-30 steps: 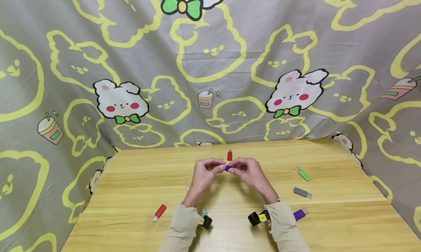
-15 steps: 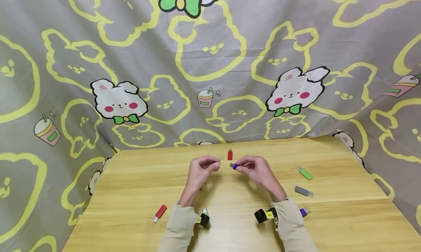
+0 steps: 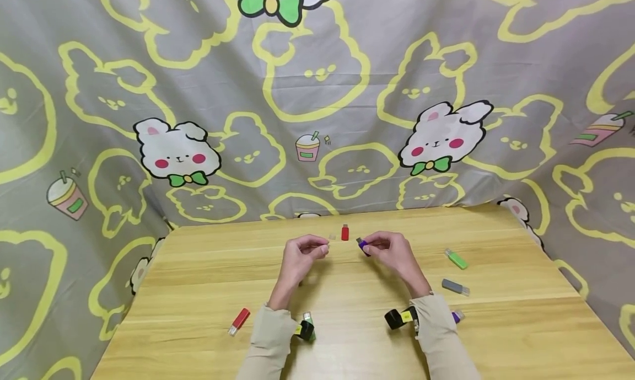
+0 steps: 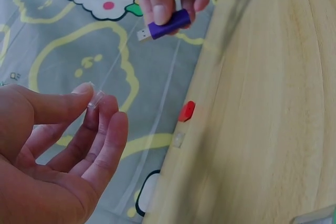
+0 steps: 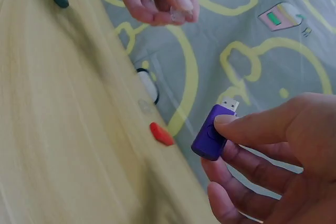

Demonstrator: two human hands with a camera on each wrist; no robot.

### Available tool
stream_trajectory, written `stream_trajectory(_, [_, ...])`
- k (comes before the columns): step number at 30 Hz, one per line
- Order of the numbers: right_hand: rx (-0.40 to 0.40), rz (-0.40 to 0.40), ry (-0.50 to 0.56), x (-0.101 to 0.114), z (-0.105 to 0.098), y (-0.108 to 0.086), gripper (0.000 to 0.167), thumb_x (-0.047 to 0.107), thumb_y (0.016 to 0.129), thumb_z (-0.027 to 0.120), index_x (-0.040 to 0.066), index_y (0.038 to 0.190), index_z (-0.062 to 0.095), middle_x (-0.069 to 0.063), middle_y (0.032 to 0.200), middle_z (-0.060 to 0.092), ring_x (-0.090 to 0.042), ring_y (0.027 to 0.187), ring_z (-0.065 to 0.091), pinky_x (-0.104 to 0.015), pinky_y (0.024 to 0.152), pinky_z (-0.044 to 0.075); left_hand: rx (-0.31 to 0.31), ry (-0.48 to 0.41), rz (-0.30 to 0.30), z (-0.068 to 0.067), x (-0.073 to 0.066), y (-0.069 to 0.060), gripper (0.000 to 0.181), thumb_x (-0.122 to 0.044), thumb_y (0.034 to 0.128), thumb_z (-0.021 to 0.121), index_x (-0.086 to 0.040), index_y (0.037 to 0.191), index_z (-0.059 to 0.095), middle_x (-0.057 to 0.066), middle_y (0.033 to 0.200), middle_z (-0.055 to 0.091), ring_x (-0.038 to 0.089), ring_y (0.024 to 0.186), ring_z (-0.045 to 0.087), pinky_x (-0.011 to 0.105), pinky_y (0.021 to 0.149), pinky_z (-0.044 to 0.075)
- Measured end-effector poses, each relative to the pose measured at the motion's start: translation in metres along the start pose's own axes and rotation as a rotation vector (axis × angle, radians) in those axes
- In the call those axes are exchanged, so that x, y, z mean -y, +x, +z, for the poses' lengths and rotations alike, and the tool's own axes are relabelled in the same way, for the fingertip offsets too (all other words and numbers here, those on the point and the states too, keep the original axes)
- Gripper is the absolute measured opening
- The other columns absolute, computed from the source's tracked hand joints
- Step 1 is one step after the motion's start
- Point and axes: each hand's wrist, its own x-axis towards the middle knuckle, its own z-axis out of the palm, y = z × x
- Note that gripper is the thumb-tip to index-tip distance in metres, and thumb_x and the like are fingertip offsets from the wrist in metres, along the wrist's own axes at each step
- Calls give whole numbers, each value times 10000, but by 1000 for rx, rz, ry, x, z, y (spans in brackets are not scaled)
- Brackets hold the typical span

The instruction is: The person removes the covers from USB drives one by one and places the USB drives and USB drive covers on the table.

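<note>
My left hand (image 3: 301,257) pinches a small clear plastic cap (image 4: 96,99) between thumb and fingertips. Across from it, my right hand (image 3: 394,253) holds a purple USB stick (image 5: 208,139), thumb pressed on its flat side. The stick's metal plug (image 5: 229,104) is bare and points up and away from the palm. Both hands are raised over the table, a gap between them. Behind them, near the table's far edge, lie a red USB stick (image 3: 344,233) with its plug showing and another small clear cap (image 3: 332,236).
Another red USB stick (image 3: 239,321) lies at the left. A green one (image 3: 308,318) is partly hidden by the left wrist camera. To the right lie a green stick (image 3: 456,258), a grey stick (image 3: 454,286) and a purple stick (image 3: 458,316) partly behind the sleeve. A patterned curtain (image 3: 342,93) hangs behind.
Both hands were together on the purple USB stick. They have drawn apart, the clear cap coming away in the left hand. The right hand has since tilted the stick's plug upward.
</note>
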Motion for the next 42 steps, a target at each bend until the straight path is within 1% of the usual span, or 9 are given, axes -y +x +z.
stream_trajectory(4, [-23,53,1,-5,-3,10,113,-19,877,779,-52,981,747,-196,949,753,-259,798,721,-225,643,551,4,2,0,-1,1,0,113,41,919,732,110,1009,731,250,969,728,452,886,704,397,793,626])
stream_trajectory(7, [-54,74,-34,-9,-7,20,121,-7,873,781,-49,981,745,-202,961,750,-271,805,720,-232,610,545,4,8,-7,-1,1,0,114,31,924,731,105,1012,730,243,972,728,425,883,709,413,801,624])
stream_trajectory(15, [-61,132,-145,-18,-16,49,159,62,888,790,-47,998,752,-196,931,750,-278,755,701,-257,576,528,18,0,-29,-2,2,0,110,53,920,722,98,1019,734,246,988,725,374,909,721,338,800,622])
stream_trajectory(21, [-58,189,-244,-22,-16,66,192,111,876,805,-38,990,765,-195,924,754,-246,748,683,-251,565,490,29,32,-15,-2,3,0,104,49,912,732,91,1007,739,233,978,730,383,901,717,364,802,620])
stream_trajectory(24, [-46,221,-249,-23,-15,71,197,118,870,809,-45,972,764,-199,902,754,-250,724,698,-240,545,488,36,60,-18,-2,2,-1,98,42,906,741,82,995,745,218,968,735,388,894,714,359,798,616])
stream_trajectory(28, [-36,226,-264,-25,-14,75,202,128,873,806,-50,958,767,-164,806,755,-242,679,717,-242,567,484,34,86,-18,0,-1,-2,94,55,906,733,92,992,741,239,973,731,426,903,708,331,790,610])
stream_trajectory(32, [-36,222,-303,-27,-14,78,186,137,866,809,-35,929,776,-112,709,739,-233,679,699,-307,641,483,30,104,-32,2,-5,-2,98,97,911,700,138,1000,716,290,979,714,492,930,686,390,814,611])
stream_trajectory(36, [-46,230,-351,-27,-14,80,162,149,854,825,-3,881,779,-66,660,719,-271,738,677,-367,675,485,28,83,-30,0,-6,-3,93,67,915,717,108,996,730,263,968,723,460,920,697,456,835,605])
stream_trajectory(42, [-61,227,-407,-28,-11,82,139,150,849,818,29,819,758,-137,859,734,-340,848,656,-451,735,531,25,68,-28,-2,-1,-3,116,44,911,734,106,1009,730,248,975,729,427,913,708,404,815,614])
